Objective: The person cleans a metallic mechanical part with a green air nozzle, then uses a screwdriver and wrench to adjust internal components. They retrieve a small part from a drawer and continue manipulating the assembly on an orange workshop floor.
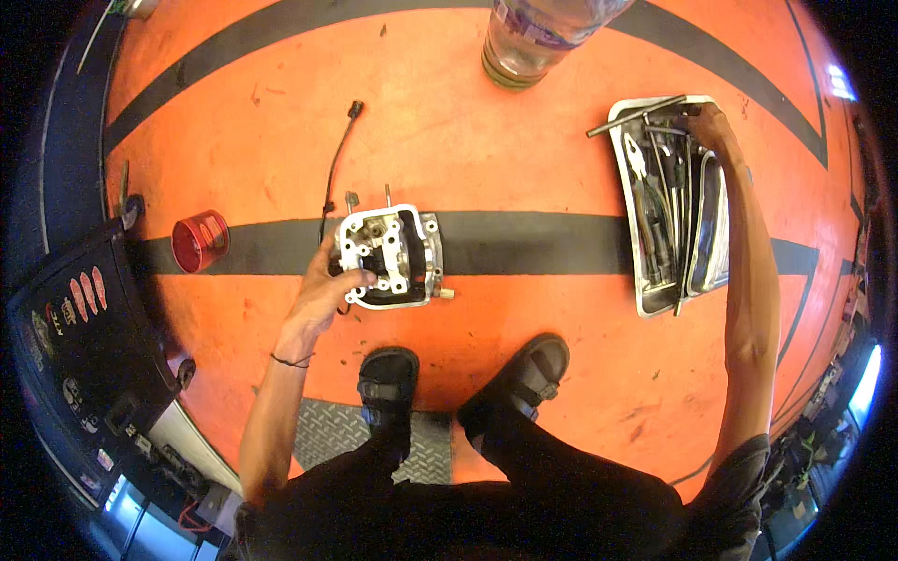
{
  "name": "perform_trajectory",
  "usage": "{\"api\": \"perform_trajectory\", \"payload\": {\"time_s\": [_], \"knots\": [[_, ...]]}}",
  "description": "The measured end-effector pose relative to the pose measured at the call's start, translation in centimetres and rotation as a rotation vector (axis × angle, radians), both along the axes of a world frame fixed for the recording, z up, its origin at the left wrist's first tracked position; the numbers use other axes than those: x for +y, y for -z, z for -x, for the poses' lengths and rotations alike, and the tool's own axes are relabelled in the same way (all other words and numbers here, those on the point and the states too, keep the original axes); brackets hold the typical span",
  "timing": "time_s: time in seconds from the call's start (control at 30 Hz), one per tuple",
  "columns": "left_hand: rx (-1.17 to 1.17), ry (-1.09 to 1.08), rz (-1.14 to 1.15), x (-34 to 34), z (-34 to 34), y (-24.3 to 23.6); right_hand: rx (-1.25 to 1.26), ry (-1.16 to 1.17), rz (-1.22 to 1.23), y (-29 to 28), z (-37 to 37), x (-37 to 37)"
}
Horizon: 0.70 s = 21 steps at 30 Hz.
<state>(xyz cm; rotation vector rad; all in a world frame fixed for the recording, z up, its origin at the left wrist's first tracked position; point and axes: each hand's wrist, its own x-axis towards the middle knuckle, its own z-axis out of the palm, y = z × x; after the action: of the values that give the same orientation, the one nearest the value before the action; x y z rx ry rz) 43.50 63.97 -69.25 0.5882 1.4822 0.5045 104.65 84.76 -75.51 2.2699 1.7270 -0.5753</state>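
A silver engine cylinder head (pixel 393 254) sits on the orange floor with a black stripe. My left hand (pixel 327 290) grips its left side, thumb over the top face. Far to the right, my right hand (pixel 703 122) reaches into the top end of a metal tool tray (pixel 645 301) and closes around the handle of a long metal T-shaped tool (pixel 636 117) that sticks out over the tray's rim. Pliers and several slim tools lie in the tray.
A black cable with a plug (pixel 339 154) lies behind the cylinder head. A red round cap (pixel 199 240) stands at the left, a clear plastic bottle (pixel 533 37) at the back. My sandalled feet (pixel 468 379) rest near a checker plate (pixel 327 435). A dark vehicle panel (pixel 84 337) is at left.
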Motion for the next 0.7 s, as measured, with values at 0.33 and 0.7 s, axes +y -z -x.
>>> {"api": "perform_trajectory", "payload": {"time_s": [0.33,0.7], "knots": [[0.139,0.132,-0.16,-0.3,0.9,0.4,0.16,0.072,-0.429,-10.4,0.5,2.1],[0.057,0.055,-0.28,-2.6,5.8,1.4,0.832,0.353,-0.839,-24.8,4.3,-24.3]]}}
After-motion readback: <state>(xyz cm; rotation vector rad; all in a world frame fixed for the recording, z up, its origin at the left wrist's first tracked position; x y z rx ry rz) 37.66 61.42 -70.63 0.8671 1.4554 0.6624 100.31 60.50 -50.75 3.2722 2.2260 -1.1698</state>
